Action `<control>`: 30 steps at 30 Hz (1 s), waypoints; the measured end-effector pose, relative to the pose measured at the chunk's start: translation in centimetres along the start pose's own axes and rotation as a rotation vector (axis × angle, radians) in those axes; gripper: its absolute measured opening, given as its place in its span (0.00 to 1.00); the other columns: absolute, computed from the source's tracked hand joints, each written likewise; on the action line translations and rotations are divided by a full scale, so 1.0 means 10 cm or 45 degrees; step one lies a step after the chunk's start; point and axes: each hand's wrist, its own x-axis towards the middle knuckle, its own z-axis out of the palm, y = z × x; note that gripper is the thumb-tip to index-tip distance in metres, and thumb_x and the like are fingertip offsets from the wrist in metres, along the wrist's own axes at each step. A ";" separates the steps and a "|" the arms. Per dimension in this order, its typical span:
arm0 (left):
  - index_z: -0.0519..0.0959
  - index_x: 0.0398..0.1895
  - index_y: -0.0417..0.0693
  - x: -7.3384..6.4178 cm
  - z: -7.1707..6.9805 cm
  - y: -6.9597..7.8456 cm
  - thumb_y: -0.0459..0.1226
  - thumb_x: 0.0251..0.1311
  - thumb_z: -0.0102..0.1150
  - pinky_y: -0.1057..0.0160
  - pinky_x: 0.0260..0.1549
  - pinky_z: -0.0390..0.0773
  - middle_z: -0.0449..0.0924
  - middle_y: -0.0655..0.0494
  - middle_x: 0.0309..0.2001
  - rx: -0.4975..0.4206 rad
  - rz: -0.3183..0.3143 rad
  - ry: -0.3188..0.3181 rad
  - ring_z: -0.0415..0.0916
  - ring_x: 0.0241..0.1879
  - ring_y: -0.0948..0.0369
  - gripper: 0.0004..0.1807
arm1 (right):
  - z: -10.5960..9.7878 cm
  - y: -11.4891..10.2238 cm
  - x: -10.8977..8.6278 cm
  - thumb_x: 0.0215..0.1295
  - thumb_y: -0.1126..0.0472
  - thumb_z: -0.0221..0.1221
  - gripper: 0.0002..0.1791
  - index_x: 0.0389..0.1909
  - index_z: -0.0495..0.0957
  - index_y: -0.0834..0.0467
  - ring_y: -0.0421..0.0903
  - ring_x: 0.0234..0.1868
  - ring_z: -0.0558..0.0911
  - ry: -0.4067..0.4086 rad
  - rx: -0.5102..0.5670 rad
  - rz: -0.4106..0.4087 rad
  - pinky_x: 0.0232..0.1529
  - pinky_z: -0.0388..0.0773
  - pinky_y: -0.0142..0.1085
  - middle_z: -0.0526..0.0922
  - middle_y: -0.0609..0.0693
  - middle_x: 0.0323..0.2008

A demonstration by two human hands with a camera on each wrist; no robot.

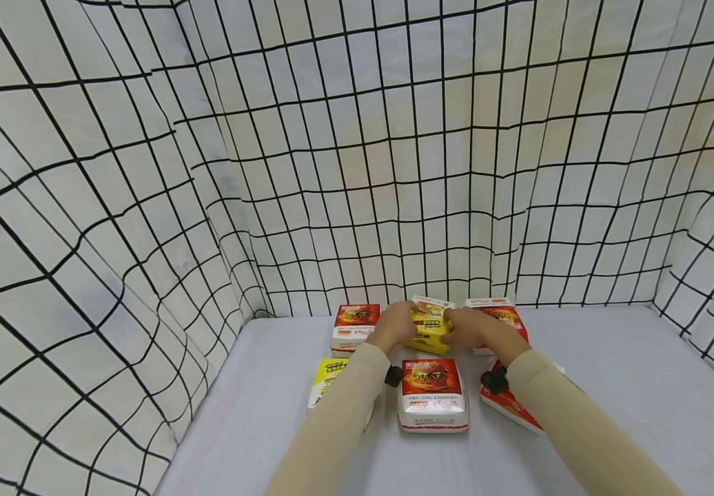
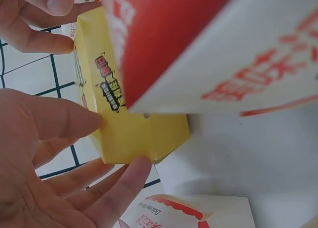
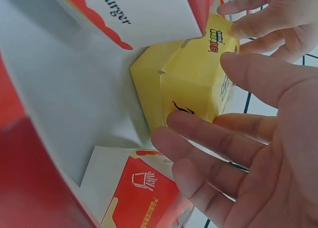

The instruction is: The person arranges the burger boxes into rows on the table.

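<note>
A yellow burger box (image 1: 429, 331) sits in the middle of the back row, turned slightly askew. My left hand (image 1: 397, 325) is at its left side; in the left wrist view the thumb (image 2: 84, 121) and fingertips touch the yellow card. From the right, my right hand (image 1: 473, 326) meets the same box. The right wrist view shows that hand's thumb on an edge and its long, fairly straight fingers (image 3: 213, 138) along the side. A red-and-white burger box (image 1: 431, 382) stands just in front, between my forearms.
Red-and-white boxes flank the yellow one at back left (image 1: 357, 317) and back right (image 1: 508, 317). Nearer me, another yellow-and-white box (image 1: 324, 382) and a red box (image 1: 512, 408) are partly hidden under my sleeves. Black netting (image 1: 394, 184) over white cloth encloses the white table (image 1: 239, 427).
</note>
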 end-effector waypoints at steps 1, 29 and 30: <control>0.78 0.64 0.49 0.00 0.01 0.00 0.31 0.63 0.61 0.53 0.56 0.78 0.80 0.48 0.63 0.000 0.002 0.007 0.76 0.52 0.55 0.24 | 0.00 -0.01 -0.01 0.69 0.49 0.64 0.28 0.62 0.74 0.63 0.51 0.48 0.78 -0.004 0.007 -0.005 0.57 0.78 0.51 0.83 0.57 0.53; 0.69 0.72 0.50 -0.10 0.08 0.19 0.69 0.51 0.65 0.50 0.51 0.82 0.74 0.43 0.62 0.253 -0.040 0.083 0.77 0.51 0.49 0.51 | -0.11 0.12 0.20 0.69 0.54 0.65 0.35 0.70 0.67 0.68 0.60 0.58 0.79 0.137 -0.114 0.034 0.63 0.75 0.57 0.78 0.66 0.61; 0.69 0.73 0.50 -0.10 0.08 0.19 0.69 0.51 0.65 0.50 0.52 0.81 0.74 0.43 0.63 0.259 -0.047 0.079 0.77 0.52 0.48 0.51 | -0.10 0.11 0.21 0.69 0.55 0.65 0.36 0.71 0.66 0.68 0.61 0.60 0.79 0.136 -0.126 0.033 0.64 0.75 0.58 0.77 0.67 0.62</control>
